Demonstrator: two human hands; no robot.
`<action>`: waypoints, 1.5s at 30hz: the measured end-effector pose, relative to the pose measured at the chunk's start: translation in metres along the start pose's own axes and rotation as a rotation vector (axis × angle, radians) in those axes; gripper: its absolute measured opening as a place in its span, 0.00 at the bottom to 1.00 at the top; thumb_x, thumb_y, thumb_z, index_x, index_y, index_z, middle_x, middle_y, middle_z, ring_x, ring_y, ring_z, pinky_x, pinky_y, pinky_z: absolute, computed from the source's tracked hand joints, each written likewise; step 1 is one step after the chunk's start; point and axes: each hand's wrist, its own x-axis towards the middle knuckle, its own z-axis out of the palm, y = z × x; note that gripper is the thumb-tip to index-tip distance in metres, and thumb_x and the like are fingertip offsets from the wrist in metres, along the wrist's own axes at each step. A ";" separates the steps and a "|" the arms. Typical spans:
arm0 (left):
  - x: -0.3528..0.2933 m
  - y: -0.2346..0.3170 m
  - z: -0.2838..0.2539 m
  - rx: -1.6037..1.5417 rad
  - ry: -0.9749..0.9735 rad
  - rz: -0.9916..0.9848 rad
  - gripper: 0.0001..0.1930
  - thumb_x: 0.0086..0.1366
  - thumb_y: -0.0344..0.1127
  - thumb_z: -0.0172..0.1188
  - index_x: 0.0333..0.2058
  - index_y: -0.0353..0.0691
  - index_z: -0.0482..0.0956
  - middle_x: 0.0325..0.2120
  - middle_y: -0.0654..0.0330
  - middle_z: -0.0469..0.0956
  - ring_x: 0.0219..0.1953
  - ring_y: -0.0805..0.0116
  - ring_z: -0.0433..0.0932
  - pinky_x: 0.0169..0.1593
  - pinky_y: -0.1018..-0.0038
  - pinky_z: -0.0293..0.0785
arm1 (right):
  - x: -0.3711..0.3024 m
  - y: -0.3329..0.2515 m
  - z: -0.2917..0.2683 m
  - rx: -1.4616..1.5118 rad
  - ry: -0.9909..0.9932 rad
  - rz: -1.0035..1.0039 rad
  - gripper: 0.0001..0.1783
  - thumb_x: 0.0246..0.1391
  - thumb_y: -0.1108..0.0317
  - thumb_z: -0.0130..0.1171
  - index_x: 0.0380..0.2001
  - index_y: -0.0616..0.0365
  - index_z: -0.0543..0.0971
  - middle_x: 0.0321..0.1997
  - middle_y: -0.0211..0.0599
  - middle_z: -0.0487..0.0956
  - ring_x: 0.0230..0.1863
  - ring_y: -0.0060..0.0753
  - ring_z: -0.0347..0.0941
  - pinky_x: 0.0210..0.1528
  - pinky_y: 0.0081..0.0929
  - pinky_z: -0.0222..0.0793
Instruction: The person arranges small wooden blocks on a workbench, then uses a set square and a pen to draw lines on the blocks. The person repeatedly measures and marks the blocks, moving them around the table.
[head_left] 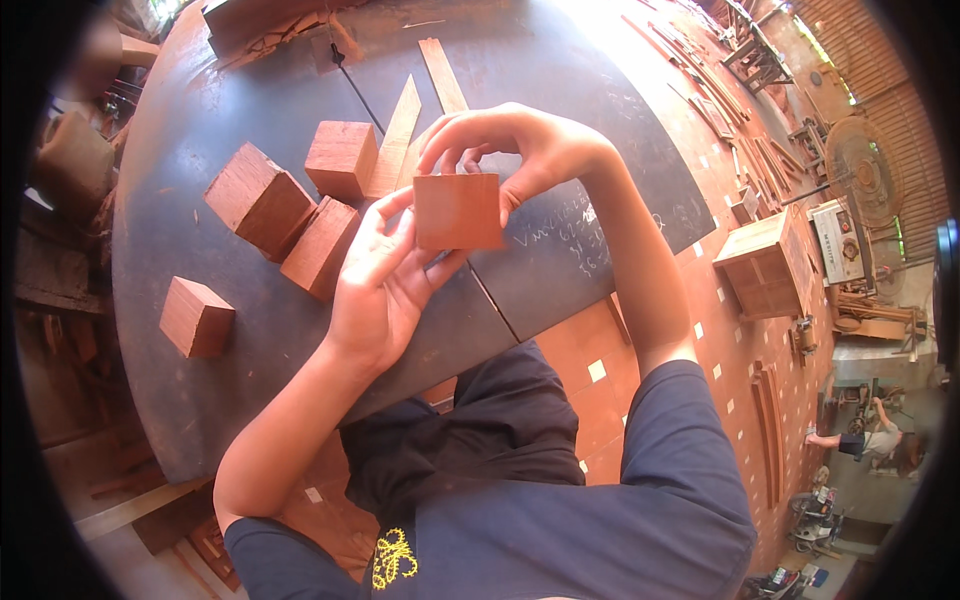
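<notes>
A reddish-brown wooden block (457,212) is held up above the dark table (420,360), one flat square face turned toward me. My left hand (380,275) supports it from the left and below, fingers against its side and underside. Over the top and right side curls my right hand (525,150), its thumb near the block's right edge. Left of my hands, a large wooden block (258,200) leans close to a second block (322,247), with a third block (342,158) just behind. A smaller wooden block (197,317) sits apart at the near left.
Thin wooden strips (442,75) lie beyond my hands. A wooden piece (270,30) with shavings stands at the table's far edge. Right of the table are a wooden box (765,262), a large round fan (862,172) and timber on the tiled floor. A person (880,440) sits far right.
</notes>
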 end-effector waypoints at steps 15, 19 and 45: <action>-0.004 0.000 0.006 0.042 -0.036 -0.066 0.27 0.74 0.39 0.53 0.64 0.36 0.55 0.62 0.51 0.65 0.65 0.63 0.68 0.67 0.56 0.66 | -0.004 0.005 -0.006 -0.011 -0.068 -0.082 0.32 0.42 0.52 0.79 0.48 0.59 0.83 0.50 0.33 0.81 0.49 0.27 0.73 0.47 0.27 0.67; -0.004 0.002 0.004 0.035 -0.027 -0.058 0.29 0.72 0.36 0.56 0.65 0.36 0.53 0.62 0.50 0.65 0.65 0.61 0.68 0.67 0.55 0.65 | -0.004 0.006 -0.006 -0.006 -0.066 -0.089 0.32 0.44 0.50 0.77 0.48 0.59 0.83 0.50 0.33 0.81 0.48 0.28 0.73 0.46 0.27 0.68; -0.003 -0.008 0.006 0.054 -0.106 -0.115 0.27 0.78 0.49 0.46 0.64 0.34 0.62 0.62 0.55 0.69 0.67 0.63 0.67 0.69 0.53 0.65 | -0.004 0.002 -0.002 0.174 0.013 -0.113 0.33 0.53 0.50 0.71 0.53 0.64 0.79 0.52 0.43 0.82 0.58 0.34 0.76 0.63 0.34 0.68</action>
